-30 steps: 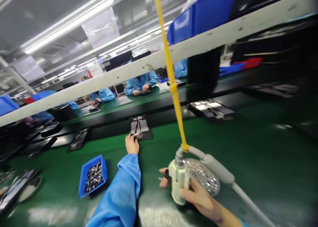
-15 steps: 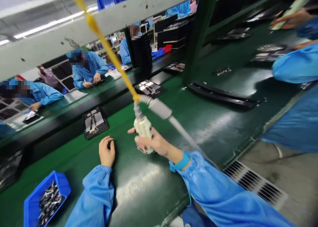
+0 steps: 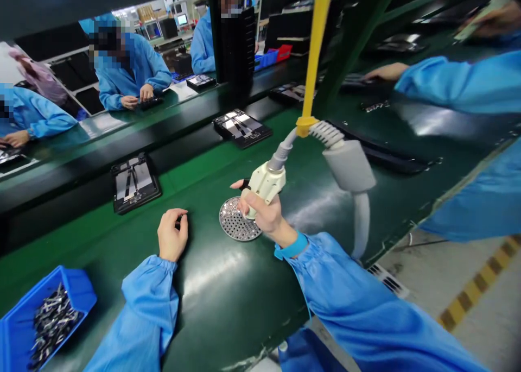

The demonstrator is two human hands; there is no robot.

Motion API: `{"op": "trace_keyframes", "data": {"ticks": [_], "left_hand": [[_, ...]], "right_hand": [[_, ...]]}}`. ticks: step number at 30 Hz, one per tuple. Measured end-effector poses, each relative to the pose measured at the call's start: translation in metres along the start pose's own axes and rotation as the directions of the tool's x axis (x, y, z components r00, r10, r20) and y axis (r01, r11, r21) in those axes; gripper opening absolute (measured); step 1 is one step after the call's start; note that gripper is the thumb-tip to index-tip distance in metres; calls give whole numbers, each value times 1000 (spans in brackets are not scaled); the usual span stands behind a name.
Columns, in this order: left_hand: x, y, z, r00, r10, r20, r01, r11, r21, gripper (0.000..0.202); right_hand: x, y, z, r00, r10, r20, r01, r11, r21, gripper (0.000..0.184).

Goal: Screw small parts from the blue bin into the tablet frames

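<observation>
Cream plastic hand tool (image 3: pixel 264 183) stayed clamped in the right hand (image 3: pixel 260 212), and the perforated metal disc (image 3: pixel 236 222), hidden earlier, now showed just beside it on the green tabletop (image 3: pixel 220 301); the empty left hand (image 3: pixel 172 234) lay slightly curled nearby.
</observation>
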State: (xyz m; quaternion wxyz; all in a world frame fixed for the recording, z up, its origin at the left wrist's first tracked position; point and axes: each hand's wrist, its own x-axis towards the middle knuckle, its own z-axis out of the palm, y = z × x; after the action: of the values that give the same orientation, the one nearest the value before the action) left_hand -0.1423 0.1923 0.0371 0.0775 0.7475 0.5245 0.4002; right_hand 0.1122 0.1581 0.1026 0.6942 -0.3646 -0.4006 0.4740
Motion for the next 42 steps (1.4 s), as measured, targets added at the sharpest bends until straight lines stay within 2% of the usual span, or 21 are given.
{"op": "trace_keyframes", "data": {"ticks": [6, 17, 32, 36, 39, 42], "left_hand": [[0, 6, 0, 1000, -7, 16, 8, 999, -34, 18], [0, 11, -1, 999, -21, 37, 22, 999, -44, 18], [0, 11, -1, 999, -28, 41, 30, 998, -54, 19], [0, 11, -1, 998, -44, 36, 46, 996, -73, 19], [-1, 9, -3, 996, -76, 37, 79, 994, -81, 20], [1, 4, -4, 990, -127, 55, 131, 988, -83, 22]], "right_hand": [[3, 6, -4, 999, -35, 6, 34, 999, 31, 50], [2, 6, -3, 1000, -14, 24, 15, 999, -45, 49], [2, 6, -2, 1000, 5, -1, -5, 1000, -28, 48], [2, 8, -1, 999, 29, 35, -27, 998, -48, 49], [3, 3, 0, 999, 16, 51, -14, 999, -42, 50], [2, -10, 0, 999, -26, 35, 25, 999, 42, 54]]}}
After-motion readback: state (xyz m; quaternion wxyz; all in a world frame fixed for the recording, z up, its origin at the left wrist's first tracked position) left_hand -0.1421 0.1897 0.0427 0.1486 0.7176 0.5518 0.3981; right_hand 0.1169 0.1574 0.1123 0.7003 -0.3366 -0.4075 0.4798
